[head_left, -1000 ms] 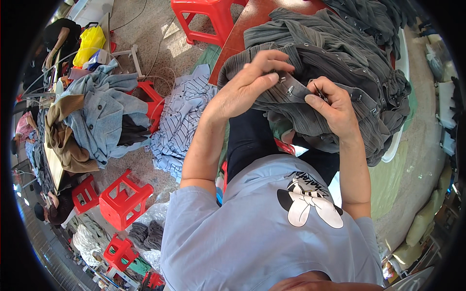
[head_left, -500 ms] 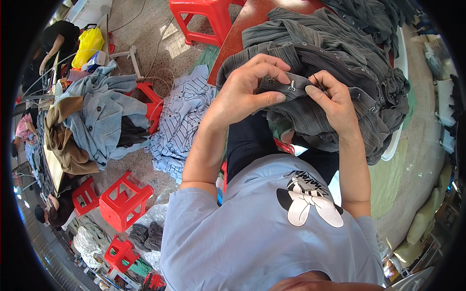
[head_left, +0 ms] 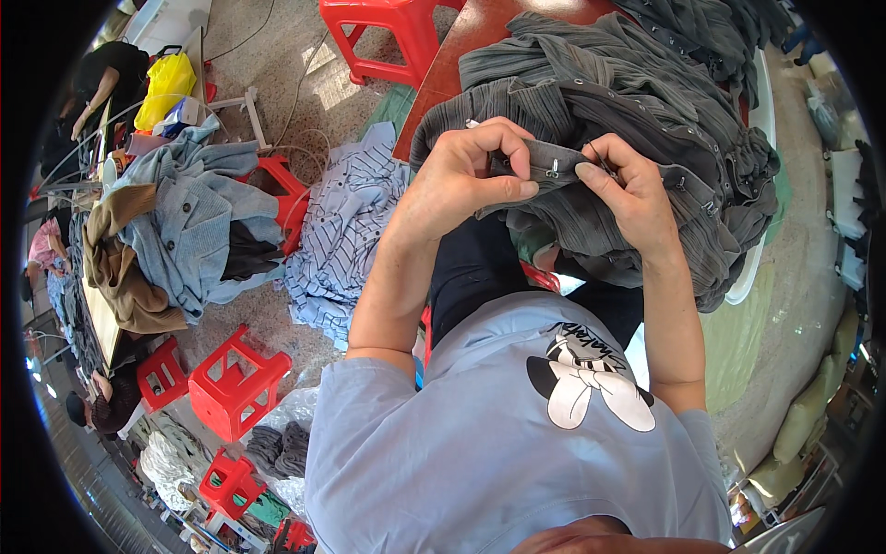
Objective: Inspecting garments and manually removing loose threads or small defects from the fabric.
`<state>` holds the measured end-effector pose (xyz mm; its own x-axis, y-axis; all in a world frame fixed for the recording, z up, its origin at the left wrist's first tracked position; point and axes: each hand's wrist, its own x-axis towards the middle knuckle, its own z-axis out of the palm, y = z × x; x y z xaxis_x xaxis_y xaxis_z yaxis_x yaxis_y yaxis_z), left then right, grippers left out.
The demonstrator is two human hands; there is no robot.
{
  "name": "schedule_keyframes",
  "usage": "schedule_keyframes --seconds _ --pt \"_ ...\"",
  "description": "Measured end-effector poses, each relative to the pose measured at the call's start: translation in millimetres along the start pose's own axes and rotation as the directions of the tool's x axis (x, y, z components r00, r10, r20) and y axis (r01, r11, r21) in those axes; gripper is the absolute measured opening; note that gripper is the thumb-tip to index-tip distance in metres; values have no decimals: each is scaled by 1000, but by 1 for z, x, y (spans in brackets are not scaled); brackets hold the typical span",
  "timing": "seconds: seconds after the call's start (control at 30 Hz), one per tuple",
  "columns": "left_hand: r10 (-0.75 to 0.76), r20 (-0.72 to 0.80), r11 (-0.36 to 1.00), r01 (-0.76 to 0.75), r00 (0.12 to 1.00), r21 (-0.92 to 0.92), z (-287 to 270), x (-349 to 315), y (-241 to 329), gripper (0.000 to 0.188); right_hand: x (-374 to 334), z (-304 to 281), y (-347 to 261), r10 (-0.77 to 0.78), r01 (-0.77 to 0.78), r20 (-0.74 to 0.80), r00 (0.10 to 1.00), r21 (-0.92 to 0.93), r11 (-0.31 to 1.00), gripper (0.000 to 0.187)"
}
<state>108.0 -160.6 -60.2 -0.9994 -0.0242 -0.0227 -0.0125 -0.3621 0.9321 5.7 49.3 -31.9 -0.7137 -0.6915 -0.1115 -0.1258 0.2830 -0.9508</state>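
Observation:
A dark grey ribbed garment point(head_left: 609, 222) lies heaped in front of me, its band stretched between my two hands. My left hand point(head_left: 466, 171) is closed on the band's left part, thumb below and bent fingers above. On the band, between the hands, a small silvery metal hook point(head_left: 554, 168) stands out. My right hand point(head_left: 637, 189) pinches the band just right of the hook with thumb and forefinger. A thin dark point shows by its forefinger; what it belongs to is hidden. Several more metal fasteners dot the garment's edge beyond.
More grey garments are piled on a red-brown table point(head_left: 448, 78). Left of me lie a striped blue shirt point(head_left: 346, 231) and a light blue cardigan point(head_left: 198, 208). Red stools point(head_left: 235, 383) stand on the floor, one beyond the table corner. Other people sit at the far left.
My left fingers have curled in more over the band and hide part of it. A small whitish bit now shows behind that hand. My right hand has shifted slightly left.

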Motion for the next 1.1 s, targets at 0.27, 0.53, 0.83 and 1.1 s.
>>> schedule_keyframes --seconds 0.27,0.53,0.83,1.1 --pt "-51 -52 996 47 997 -81 0 -2 -1 15 1 1 2 -9 8 -32 999 -19 1000 12" --pt "39 -160 997 -49 986 -56 -6 -3 -6 15 -2 11 3 -130 124 -187 974 -44 991 23" --pt "-20 -202 998 8 979 -60 6 -12 6 15 -6 36 -21 -505 426 -64 861 -455 782 26" --pt "-28 -206 985 -9 978 -175 9 -16 6 35 -12 46 -12 -504 365 -90 859 -583 726 24"
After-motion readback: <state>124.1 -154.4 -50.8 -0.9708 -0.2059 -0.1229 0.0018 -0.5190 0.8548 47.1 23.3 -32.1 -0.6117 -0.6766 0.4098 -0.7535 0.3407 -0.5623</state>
